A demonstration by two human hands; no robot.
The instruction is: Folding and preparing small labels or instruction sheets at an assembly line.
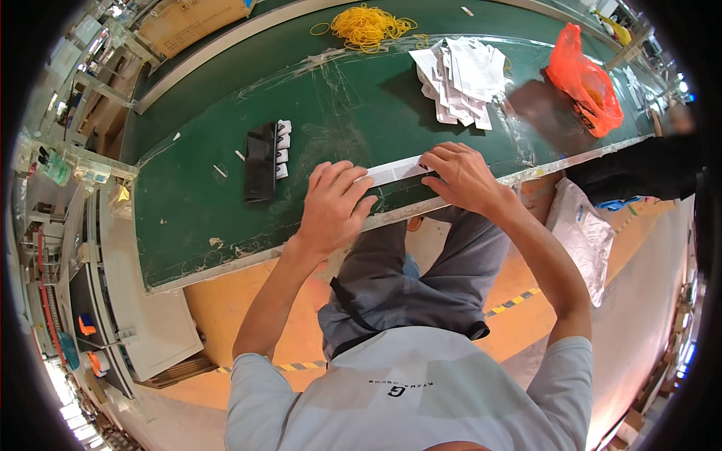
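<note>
A long white printed paper strip (396, 172), apparently a folded leaflet, lies level at the table's near edge between my hands. My left hand (335, 203) is at its left end, fingers bent over the paper and thumb below it. At the right end my right hand (460, 177) grips the strip, thumb under and fingers on top. Left of my left hand, a black flat block (260, 162) stands beside several small folded papers (283, 149). Farther back sits a loose pile of white printed sheets (462, 79).
Yellow rubber bands (365, 28) lie heaped at the far side of the green table (203, 173). A red plastic bag (583, 79) stands at the right, near another person's dark sleeve (639, 169). A cardboard box (192, 26) is beyond the table's far rail.
</note>
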